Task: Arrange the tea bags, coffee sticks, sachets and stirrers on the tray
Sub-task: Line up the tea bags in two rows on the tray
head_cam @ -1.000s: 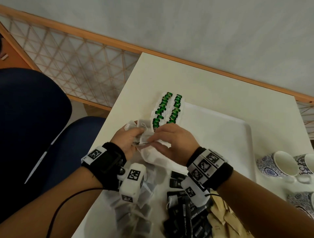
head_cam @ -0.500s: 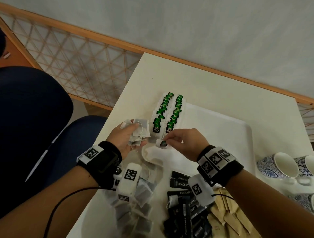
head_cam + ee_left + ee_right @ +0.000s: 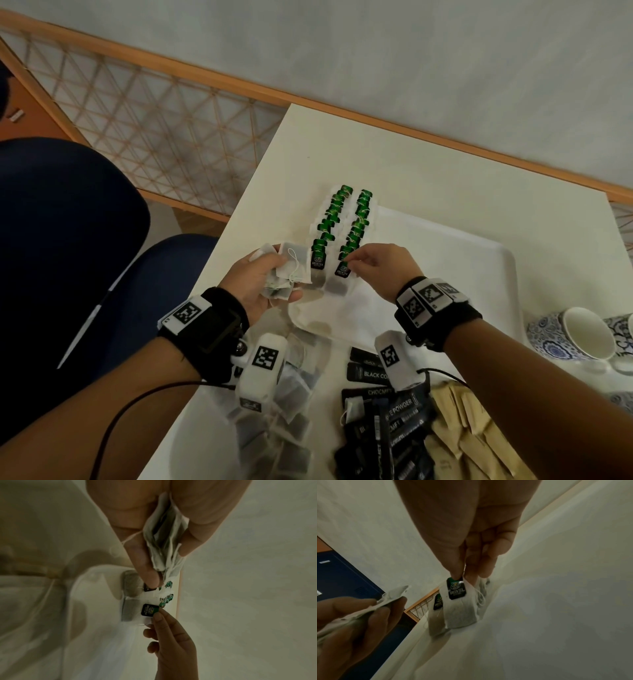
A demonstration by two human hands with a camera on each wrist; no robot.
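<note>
Nearest the viewer, on the white desk (image 3: 462, 178), lie three loose heaps: pale tea bags (image 3: 291, 411) on the left, black coffee sticks (image 3: 387, 425) in the middle, and brown paper sachets (image 3: 479, 455) on the right. No stirrers can be made out.

Just beyond the heaps, the left hand (image 3: 260, 284) hovers at the near left corner of a white tray (image 3: 479, 274), its fingers and thumb curled around a small bundle of tea bags (image 3: 291, 267) with their strings trailing.

Beside it, the right hand (image 3: 380, 267) pinches the green tag (image 3: 456, 588) of a single tea bag (image 3: 458, 614) between thumb and fingertip, the other fingers loosely curled. That bag rests on the tray at the near end of the right-hand row.

Farther back, two neat rows of green-tagged tea bags (image 3: 339, 222) run away along the tray's left edge, overlapping. Blue-patterned cups (image 3: 579, 335) stand at the right of the desk.

The step in hand appears to be laying out the tea bags, one at a time. Next, the right hand would likely need to let go of the tag, then draw another bag from the left hand's bundle without tangling the strings.
</note>
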